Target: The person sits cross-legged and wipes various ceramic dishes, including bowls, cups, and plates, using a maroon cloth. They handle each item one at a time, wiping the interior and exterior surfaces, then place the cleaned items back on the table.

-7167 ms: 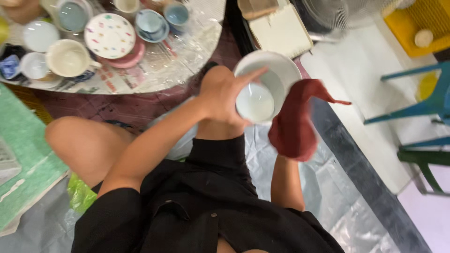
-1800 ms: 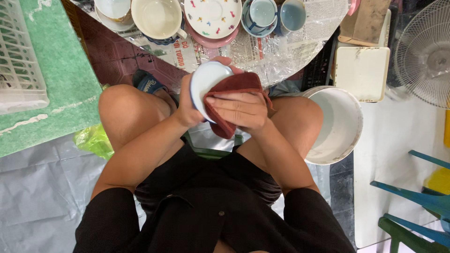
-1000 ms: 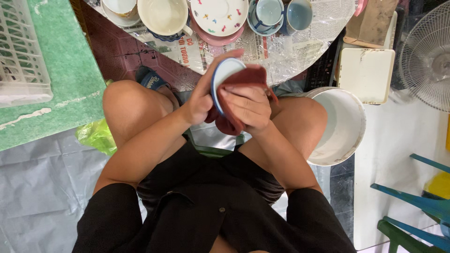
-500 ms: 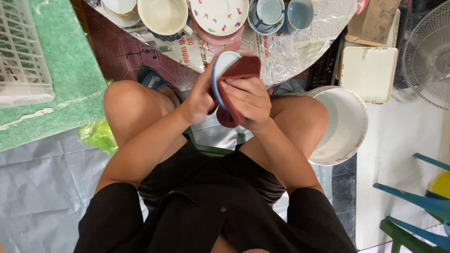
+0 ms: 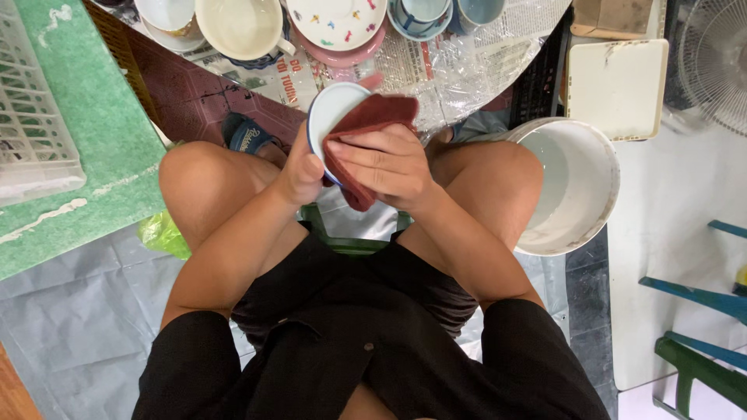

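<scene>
Head view, looking straight down on a seated person in black clothing, knees apart. Two hands at upper centre of the frame, both occupied. Left hand [image 5: 299, 167] grips one small white dish with a blue rim [image 5: 331, 113], held tilted on edge, thumb on its face. Right hand [image 5: 389, 163] presses one dark red cloth [image 5: 369, 124] against the dish, fingers spread over the folded cloth; the cloth covers the right part of the dish and hangs below the palm.

Right of the right knee: one white bucket [image 5: 587, 187] on the floor, water visible inside. Below the left knee: one green plastic bag [image 5: 163, 233]. One blue sandal [image 5: 245, 136] just above the left knee.

Left edge: one white plastic basket [image 5: 35, 117] on a green mat [image 5: 101, 155].

Top of frame: desk [image 5: 467, 62] covered in clear plastic over newspaper. On it, counted: one cream cup [image 5: 237, 27], one white speckled plate [image 5: 338, 19] on a pink one, two blue cups [image 5: 424, 12], one white bowl [image 5: 167, 15] partly cropped.

Upper right: one white square lid [image 5: 618, 85], one fan [image 5: 716, 54]. Lower right: blue and green chair legs [image 5: 692, 327], count unclear.
</scene>
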